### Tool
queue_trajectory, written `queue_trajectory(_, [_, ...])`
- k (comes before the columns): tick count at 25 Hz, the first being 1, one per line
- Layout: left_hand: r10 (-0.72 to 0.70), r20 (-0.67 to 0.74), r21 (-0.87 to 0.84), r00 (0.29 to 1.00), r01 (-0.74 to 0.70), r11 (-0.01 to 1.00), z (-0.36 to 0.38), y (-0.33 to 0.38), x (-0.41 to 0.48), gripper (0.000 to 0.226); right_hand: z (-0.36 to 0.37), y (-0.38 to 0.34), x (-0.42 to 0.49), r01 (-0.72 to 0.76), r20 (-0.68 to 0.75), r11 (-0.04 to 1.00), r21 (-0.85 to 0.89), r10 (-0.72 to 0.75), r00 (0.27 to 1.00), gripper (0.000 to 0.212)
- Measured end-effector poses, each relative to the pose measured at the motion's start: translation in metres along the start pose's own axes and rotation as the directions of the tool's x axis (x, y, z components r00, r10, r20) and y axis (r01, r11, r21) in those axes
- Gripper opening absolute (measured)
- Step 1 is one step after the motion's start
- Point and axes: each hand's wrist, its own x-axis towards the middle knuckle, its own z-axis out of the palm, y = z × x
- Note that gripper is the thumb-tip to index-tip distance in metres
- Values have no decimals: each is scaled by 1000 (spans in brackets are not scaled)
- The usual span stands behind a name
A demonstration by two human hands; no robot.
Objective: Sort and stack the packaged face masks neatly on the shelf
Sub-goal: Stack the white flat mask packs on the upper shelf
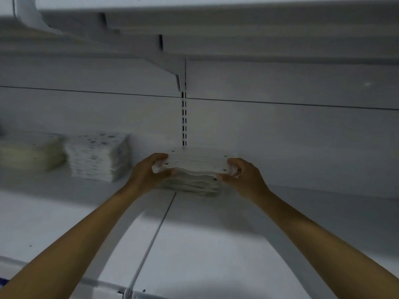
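While the bundle of packaged masks [195, 164] lay flat at the back of the shelf [216, 244], we held it by its two short ends. It sat on top of a lower pile [192, 185] of wavier packets, which rested on the shelf board. The bundle spanned the gap between our hands, its long front edge facing us.

Our left hand [149, 169] gripped the left end, fingers curled over the top corner and thumb tucked under the front edge. Our right hand [244, 175] clasped the right end the same way, fingers bent round the corner and thumb pressed against the lower packets. Both forearms reached in from the bottom corners of the view.

Directly behind the bundle rose the slotted upright [184, 121] of the back panel [280, 137], with a bracket [172, 70] at its top carrying the shelf above. A seam [159, 229] in the shelf board ran from under the pile toward us. Well off to the left stood a patterned stack [98, 156] and, just beside it, a pale stack [30, 155], both blurred.
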Motion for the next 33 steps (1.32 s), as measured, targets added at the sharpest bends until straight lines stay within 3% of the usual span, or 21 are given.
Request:
queue_trajectory(2, [23, 21, 13, 1000, -23, 1000, 4, -14, 8, 76, 11, 3, 6, -27, 22, 998, -63, 28, 999, 63])
queue_trajectory(6, [62, 33, 68, 998, -64, 996, 9, -36, 21, 65, 31, 9, 15, -100, 80, 970, -220, 120, 989, 73])
queue_trajectory(10, [104, 11, 213, 994, -104, 972, 11, -47, 22, 96, 40, 6, 12, -63, 13, 886, -459, 77, 997, 76])
queue_trajectory(12, [302, 18, 432, 953, -280, 857, 13, -44, 21, 96, 42, 2, 10, 48, 13, 791, -609, -51, 999, 84])
queue_trajectory(15, [564, 233, 606, 792, -572, 553, 19, -33, 26, 75, 47, -2, 11, 211, 109, 706, -676, -187, 976, 80])
queue_trajectory(21, [587, 409, 652, 698, -674, 347, 22, -28, 41, 57, 52, -4, 19, 200, 109, 731, -652, -171, 979, 54])
queue_trajectory(27, [530, 443, 636, 723, -670, 383, 23, -23, 40, 52, 49, -1, 14, 220, 90, 741, -634, -211, 973, 62])
queue_trajectory(33, [526, 450, 603, 721, -680, 417, 39, 14, 15, 67, 15, 13, -11, 210, 58, 743, -636, -225, 973, 59])
